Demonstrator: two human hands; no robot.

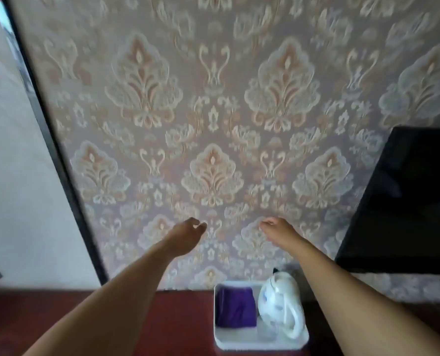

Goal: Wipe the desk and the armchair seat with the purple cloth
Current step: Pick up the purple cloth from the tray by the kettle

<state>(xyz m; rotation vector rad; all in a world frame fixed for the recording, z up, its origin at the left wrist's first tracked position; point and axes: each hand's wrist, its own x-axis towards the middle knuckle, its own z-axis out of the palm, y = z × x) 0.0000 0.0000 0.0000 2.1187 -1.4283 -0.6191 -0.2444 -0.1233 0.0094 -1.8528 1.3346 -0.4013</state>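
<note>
The purple cloth (236, 310) lies folded in the left half of a white tray (260, 341) on the dark red-brown desk (177, 322). Both my arms reach forward and up, in front of the patterned wall. My left hand (186, 233) hangs with its fingers loosely curled and holds nothing. My right hand (278, 228) is the same, fingers bent down and apart. Both hands are well above the tray and the cloth and touch neither. The armchair is out of view.
A white electric kettle (281, 303) stands in the tray's right half, next to the cloth. A black television screen (406, 201) hangs at the right. A dark vertical frame (59, 160) splits the patterned wallpaper from a plain white wall at the left.
</note>
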